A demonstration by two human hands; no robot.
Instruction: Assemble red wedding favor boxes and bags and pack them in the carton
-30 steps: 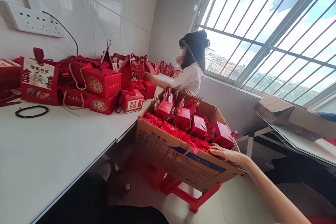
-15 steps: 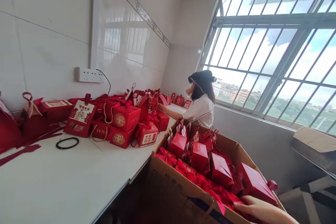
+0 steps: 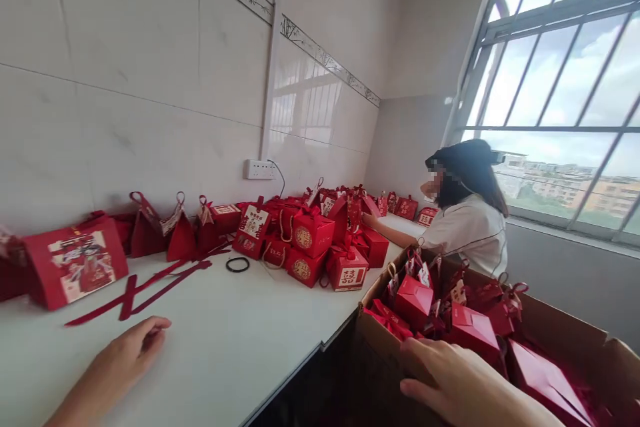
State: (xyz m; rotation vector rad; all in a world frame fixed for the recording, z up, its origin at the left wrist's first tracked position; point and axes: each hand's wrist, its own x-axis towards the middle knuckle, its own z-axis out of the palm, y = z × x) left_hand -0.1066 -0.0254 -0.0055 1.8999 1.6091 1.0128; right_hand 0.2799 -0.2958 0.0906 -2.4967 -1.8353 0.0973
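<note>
My left hand [image 3: 133,355] is over the near left part of the white table [image 3: 210,347], its fingers curled in with nothing visible in them. Just beyond it, dark red ribbons [image 3: 165,280] lie crossed on the tabletop. My right hand [image 3: 435,370] is at the near side of a cardboard box [image 3: 560,310], fingers stretched and thumb apart, holding nothing. Red gift boxes fill the cardboard box; one with a pale flap [image 3: 477,330] is right behind my right hand.
A large printed red box [image 3: 80,263] stands at the left. Red gift boxes [image 3: 305,233] are piled along the wall, near a black ring [image 3: 237,265]. A person in white [image 3: 470,233] reaches toward the pile. A socket strip [image 3: 260,169] is on the wall.
The view has swung left. My left hand has come into view over the table. My right hand has moved off the red items at the cardboard box's near edge and opened.
</note>
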